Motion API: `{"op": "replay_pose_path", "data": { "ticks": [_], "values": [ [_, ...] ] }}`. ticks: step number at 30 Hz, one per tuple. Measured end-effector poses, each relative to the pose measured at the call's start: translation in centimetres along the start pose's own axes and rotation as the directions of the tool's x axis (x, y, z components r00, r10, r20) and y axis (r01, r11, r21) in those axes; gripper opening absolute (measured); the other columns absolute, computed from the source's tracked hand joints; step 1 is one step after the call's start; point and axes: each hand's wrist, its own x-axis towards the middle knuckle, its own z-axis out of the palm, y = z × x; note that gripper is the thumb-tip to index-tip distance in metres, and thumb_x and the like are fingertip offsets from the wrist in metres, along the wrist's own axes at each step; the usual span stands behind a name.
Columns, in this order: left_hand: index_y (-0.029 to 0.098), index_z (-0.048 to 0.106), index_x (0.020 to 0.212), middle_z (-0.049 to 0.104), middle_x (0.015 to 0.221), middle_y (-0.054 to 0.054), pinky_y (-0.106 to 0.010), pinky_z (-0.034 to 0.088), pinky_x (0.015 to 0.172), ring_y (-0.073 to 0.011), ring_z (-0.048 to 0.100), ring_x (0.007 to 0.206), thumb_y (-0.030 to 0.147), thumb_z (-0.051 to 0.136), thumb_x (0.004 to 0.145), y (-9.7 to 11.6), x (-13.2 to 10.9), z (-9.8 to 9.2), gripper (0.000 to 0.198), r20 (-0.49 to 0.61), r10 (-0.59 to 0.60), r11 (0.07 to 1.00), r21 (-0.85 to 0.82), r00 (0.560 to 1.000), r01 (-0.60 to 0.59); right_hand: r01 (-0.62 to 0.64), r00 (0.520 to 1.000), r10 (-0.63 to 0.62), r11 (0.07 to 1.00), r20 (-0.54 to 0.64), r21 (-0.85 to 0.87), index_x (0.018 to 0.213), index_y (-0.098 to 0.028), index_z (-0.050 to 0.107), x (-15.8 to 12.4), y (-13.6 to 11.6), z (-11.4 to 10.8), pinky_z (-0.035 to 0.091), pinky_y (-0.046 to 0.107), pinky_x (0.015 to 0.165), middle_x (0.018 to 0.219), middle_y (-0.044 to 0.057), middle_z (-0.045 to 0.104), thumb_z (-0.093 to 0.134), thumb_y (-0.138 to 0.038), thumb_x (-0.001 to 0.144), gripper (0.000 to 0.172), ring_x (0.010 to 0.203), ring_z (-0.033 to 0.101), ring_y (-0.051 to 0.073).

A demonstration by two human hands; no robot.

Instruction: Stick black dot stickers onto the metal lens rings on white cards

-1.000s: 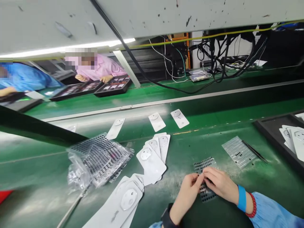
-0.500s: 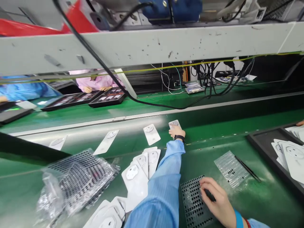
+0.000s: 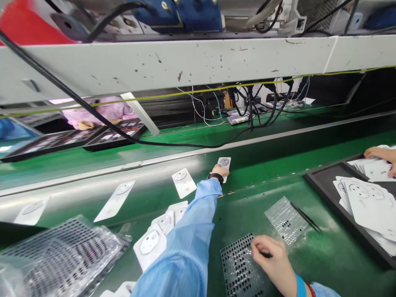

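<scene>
My left hand (image 3: 220, 170) is stretched far forward in a blue sleeve and rests on a white plate with a round insert (image 3: 224, 163) lying on the conveyor belt; its fingers are mostly hidden. My right hand (image 3: 271, 255) lies near me on a perforated sticker sheet (image 3: 239, 268), fingers curled and pinched on its upper right edge. A second white plate (image 3: 183, 182) lies left of the far one. A fan of white plates (image 3: 157, 237) sits beside my left sleeve.
A clear dotted sheet (image 3: 286, 219) with black tweezers (image 3: 306, 218) lies to the right. A black tray (image 3: 321, 183) of white plates stands at far right, another person's hand (image 3: 379, 154) over it. Bagged perforated sheets (image 3: 62, 255) lie left. Co-workers with dark trays (image 3: 77, 142) sit across the belt.
My left hand left the sticker sheet, reached out along the belt and settled on the far white plate. The right hand stayed on the sheet. The camera tilted up and right.
</scene>
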Motion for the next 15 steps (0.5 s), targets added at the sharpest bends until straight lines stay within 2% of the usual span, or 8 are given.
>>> {"op": "replay_pose_path", "data": {
  "ticks": [3, 6, 15],
  "values": [
    [0.017, 0.057, 0.125, 0.059, 0.126, -0.010, -0.046, 0.054, 0.087, -0.0247, 0.062, 0.106, 0.034, 0.062, 0.091, 0.4, 0.5, 0.3, 0.038, 0.013, -0.044, 0.996, 0.077, 0.999, 0.043, -0.110, 0.994, 0.110, 0.993, 0.005, 0.034, 0.081, -0.018, 0.066, 0.0, 0.3, 0.1, 0.050, 0.017, 0.049, 0.063, 0.000, 0.063, 0.053, -0.020, 0.090, 0.016, 0.053, 0.062, 0.012],
    [0.014, 0.057, 0.124, 0.059, 0.126, -0.013, -0.045, 0.053, 0.088, -0.0252, 0.062, 0.107, 0.033, 0.064, 0.090, 0.9, 0.9, 0.2, 0.040, 0.007, -0.022, 0.994, 0.103, 1.000, 0.021, -0.197, 0.979, 0.193, 0.978, 0.063, 0.064, 0.084, -0.019, 0.066, 0.0, 0.5, 0.0, 0.051, 0.019, 0.054, 0.065, 0.001, 0.066, 0.052, -0.021, 0.092, 0.016, 0.057, 0.066, 0.013],
    [0.017, 0.057, 0.124, 0.060, 0.124, -0.011, -0.045, 0.054, 0.086, -0.0243, 0.063, 0.105, 0.033, 0.062, 0.091, 1.1, 0.2, -1.6, 0.038, 0.001, 0.021, 1.000, 0.018, 1.000, -0.021, -0.084, 0.990, 0.096, 0.991, 0.107, -0.107, 0.081, -0.021, 0.061, 0.3, 0.1, -0.7, 0.047, 0.021, 0.058, 0.066, -0.002, 0.063, 0.047, -0.013, 0.095, 0.021, 0.061, 0.063, 0.013]
  ]
}}
